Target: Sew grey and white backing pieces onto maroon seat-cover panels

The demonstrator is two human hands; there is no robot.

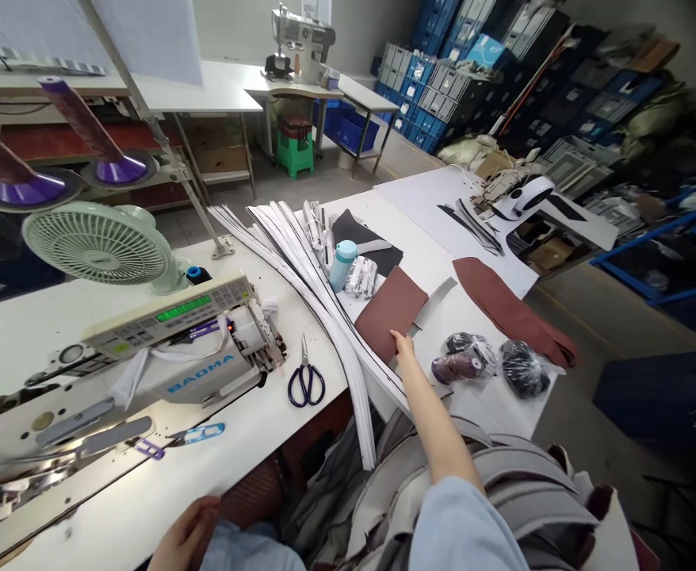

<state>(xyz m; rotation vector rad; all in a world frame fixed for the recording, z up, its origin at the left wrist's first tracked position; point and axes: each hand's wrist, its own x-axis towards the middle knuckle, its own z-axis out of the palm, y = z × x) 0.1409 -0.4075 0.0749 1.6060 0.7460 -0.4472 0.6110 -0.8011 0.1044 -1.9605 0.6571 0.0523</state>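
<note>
My right hand (403, 344) reaches forward across the side table. Its fingers are closed on the near edge of a brown leather-like panel (388, 308), which lies flat. Long white strips with dark edges (324, 309) run beside the panel and hang over the table's front edge. My left hand (189, 533) is low at the sewing table's front edge, fingers loosely bent, with nothing visible in them. Scissors with dark handles (306, 385) lie on the white tabletop, between my hands. To their left stands a BAOMA sewing machine (199, 381) with a lit green display.
Grey curved pieces (502, 476) are heaped below my right arm. Bagged thread spools (464, 361) and a long brown piece (502, 305) lie right of the panel. A light-blue bottle (342, 266) stands behind it. A green fan (101, 242) and thread snips (202, 433) are at left.
</note>
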